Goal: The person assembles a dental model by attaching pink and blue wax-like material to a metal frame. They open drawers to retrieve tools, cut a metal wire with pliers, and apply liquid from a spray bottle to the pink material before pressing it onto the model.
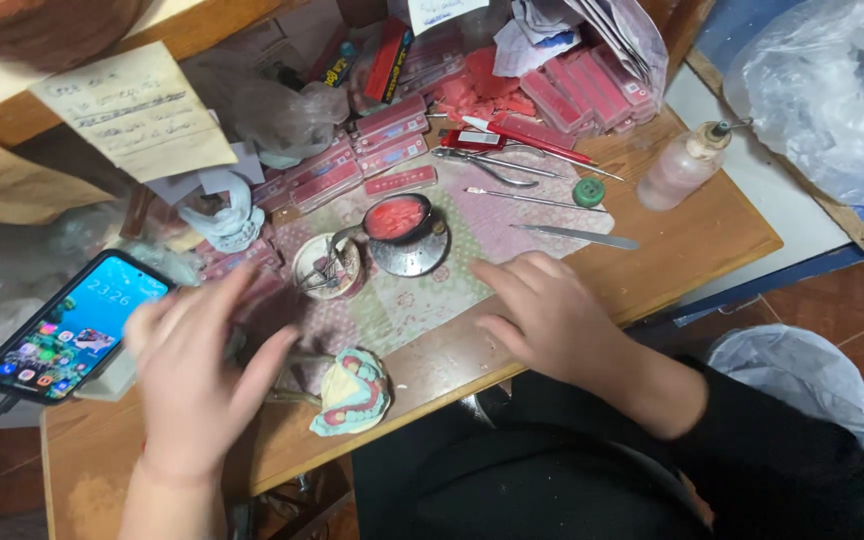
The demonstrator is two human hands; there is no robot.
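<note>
While left hand point(197, 375) blurs, grip open, empty — right hand point(542, 315) flat on mat point(422, 300), holding nothing.

— What carries it all?

— A wooden workbench point(712, 235), with a patterned cloth mat point(422, 290) spread on it.

— And on the bench?

— A smartphone point(72, 325) at the left edge, a dental model point(352, 392) near the front, 1 plastic bottle point(682, 165), pink boxes point(392, 150), perhaps wax strips, and metal tools point(552, 200).
</note>
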